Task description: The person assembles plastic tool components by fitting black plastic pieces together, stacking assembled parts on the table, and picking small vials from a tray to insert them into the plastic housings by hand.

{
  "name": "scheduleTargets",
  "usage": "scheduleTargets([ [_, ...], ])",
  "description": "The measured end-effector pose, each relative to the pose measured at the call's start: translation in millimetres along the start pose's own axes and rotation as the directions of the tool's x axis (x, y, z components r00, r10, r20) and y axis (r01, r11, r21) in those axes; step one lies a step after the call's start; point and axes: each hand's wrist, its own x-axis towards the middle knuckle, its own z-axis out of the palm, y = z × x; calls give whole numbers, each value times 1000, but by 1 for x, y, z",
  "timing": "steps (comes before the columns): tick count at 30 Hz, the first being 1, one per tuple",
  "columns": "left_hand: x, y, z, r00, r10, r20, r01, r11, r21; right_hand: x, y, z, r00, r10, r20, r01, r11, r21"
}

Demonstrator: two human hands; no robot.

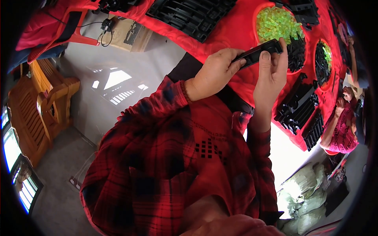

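Observation:
A long black plastic part is held up over the near edge of the red-covered table. My left hand is closed round its left end, thumb along the side. With thumb and fingers, my right hand grips the other end. Just beyond the hands is a red-rimmed round container holding yellow-green translucent pieces and slim black pieces. Whether a small piece sits between my right fingertips cannot be made out.
Rows of black parts lie at the far left of the table and at the right. A second container holds black and green pieces. Another person sits at right. A cardboard box, wooden bench and pale sacks surround me.

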Motion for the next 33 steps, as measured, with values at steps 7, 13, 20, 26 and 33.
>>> scheduleTargets([
  [7, 4, -7, -4, 960, -211, 186, 233, 966, -108, -3, 9, 2, 1000, -2, -27, 1, 999, -51],
  [13, 6, -7, -6, 914, -327, 240, 379, 899, -220, -11, 10, 10, 997, -75, -23, 72, 993, -93],
  [20, -4, -23, 12, 900, -346, 266, 436, 755, -490, -20, 14, 11, 983, -184, -23, 173, 953, -247],
  [26, -1, -25, 11, 880, -342, 331, 469, 739, -484, -19, 12, 9, 987, -159, -17, 151, 964, -216],
  [33, 9, -18, -14, 826, -252, 504, 496, 750, -438, -4, 18, -5, 995, -11, -100, -4, 989, -149],
])
